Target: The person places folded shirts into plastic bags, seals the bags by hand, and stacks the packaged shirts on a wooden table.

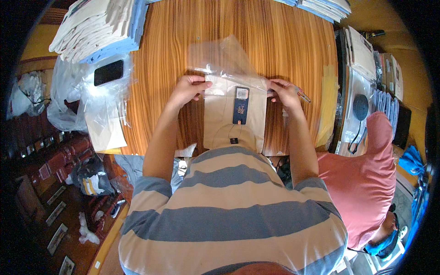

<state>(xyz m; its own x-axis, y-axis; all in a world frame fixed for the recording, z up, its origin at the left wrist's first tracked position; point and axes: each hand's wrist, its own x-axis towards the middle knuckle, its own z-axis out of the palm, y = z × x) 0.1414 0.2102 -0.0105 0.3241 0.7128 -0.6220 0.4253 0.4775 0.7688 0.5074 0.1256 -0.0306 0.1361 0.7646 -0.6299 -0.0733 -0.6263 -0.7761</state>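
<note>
A folded beige garment [220,114] with a dark blue hang tag [240,105] lies on the wooden table [284,41] in front of me, partly inside a clear plastic bag [220,57]. My left hand [187,89] pinches the bag's open edge at the garment's left top corner. My right hand [285,91] grips the bag's edge at the right top corner and also seems to hold a thin pen-like object [302,95]. The bag's far end lies flat and empty beyond the garment.
A stack of folded beige and blue garments [98,27] sits at the far left, another stack [323,7] at the far right. A black phone [108,72] rests on loose plastic bags [87,101]. A person in a red shirt [362,178] sits at my right.
</note>
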